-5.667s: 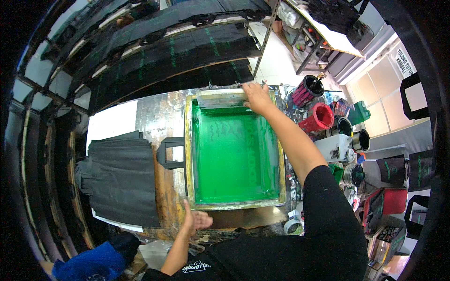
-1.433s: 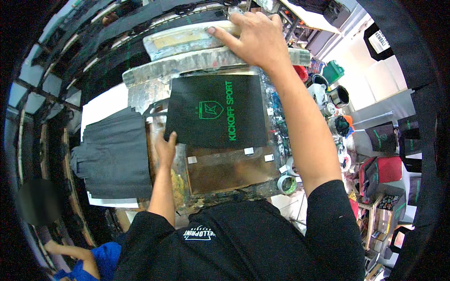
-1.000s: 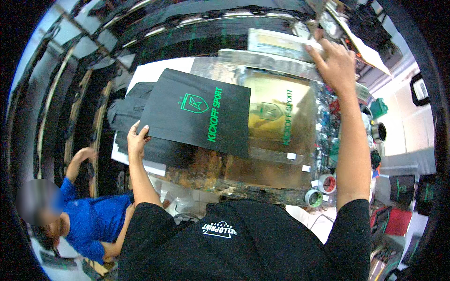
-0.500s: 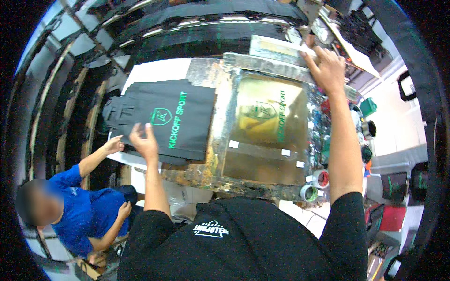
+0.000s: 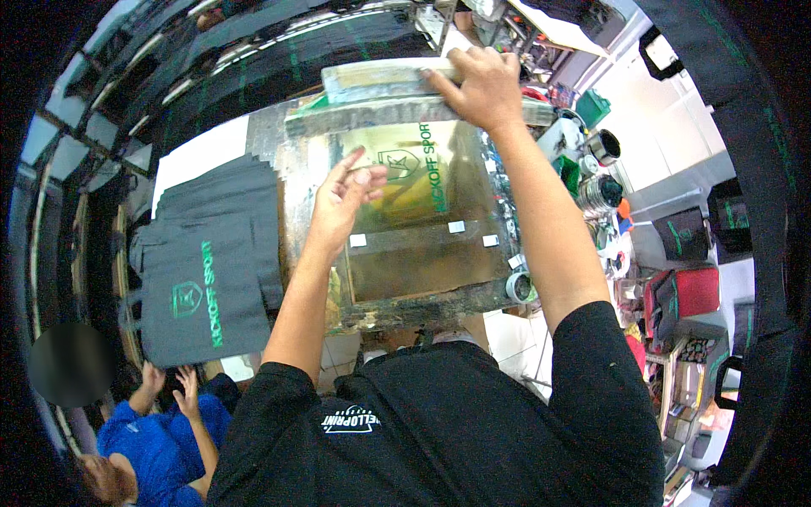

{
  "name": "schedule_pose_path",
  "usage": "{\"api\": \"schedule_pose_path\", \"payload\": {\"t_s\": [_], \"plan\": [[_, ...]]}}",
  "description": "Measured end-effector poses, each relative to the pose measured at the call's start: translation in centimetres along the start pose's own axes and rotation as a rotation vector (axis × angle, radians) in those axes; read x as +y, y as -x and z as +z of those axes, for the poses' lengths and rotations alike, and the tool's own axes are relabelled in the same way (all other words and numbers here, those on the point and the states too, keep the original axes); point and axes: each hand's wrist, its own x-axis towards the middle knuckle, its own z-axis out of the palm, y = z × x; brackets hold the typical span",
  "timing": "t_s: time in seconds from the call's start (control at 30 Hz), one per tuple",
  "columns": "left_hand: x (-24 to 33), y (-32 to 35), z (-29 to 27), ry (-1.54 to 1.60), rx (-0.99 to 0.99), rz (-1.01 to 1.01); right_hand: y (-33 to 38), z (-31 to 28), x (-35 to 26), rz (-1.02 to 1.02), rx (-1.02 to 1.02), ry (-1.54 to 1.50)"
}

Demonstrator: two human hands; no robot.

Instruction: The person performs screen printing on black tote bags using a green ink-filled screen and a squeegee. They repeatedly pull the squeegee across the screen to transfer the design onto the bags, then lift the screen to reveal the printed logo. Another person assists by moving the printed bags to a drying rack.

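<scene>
My right hand (image 5: 486, 89) grips one end of a long pale squeegee (image 5: 372, 80), which leans along the far side of a printing screen. The screen (image 5: 422, 262) lies flat on the worktable, its yellowish mesh showing a shield emblem and lettering. Above the left part of the mesh my left hand (image 5: 346, 194) hovers with fingers apart, holding nothing. To the left, a black tote bag (image 5: 236, 262) with a green emblem and lettering lies over a stack of dark bags. A co-worker's hands (image 5: 169, 384) are by the bag's near edge.
A person in a blue shirt (image 5: 160, 444) is at the lower left. Ink pots (image 5: 519, 287) and cans (image 5: 603, 146) crowd the right side. Dark bags (image 5: 683, 235) lie further right, above a red seat (image 5: 697, 300). Racks (image 5: 93, 127) with dark fabric stand at the far left.
My left hand has moved right, from over the bags to over the screen. The top bag has shifted nearer, towards the co-worker. My right hand stays on the squeegee; the view has turned.
</scene>
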Motion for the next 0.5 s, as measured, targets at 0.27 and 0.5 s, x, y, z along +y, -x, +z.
{"api": "schedule_pose_path", "payload": {"t_s": [0.27, 0.5], "plan": [[1.0, -0.7, 6.0, 0.661, 0.215, -0.114, 7.9, 0.1, -1.6, 0.042, -0.058, -0.109], [-9.9, 2.2, 6.1, 0.540, 0.626, -0.490, 23.1, 0.3, -6.4, 0.074, -0.348, -0.242]]}}
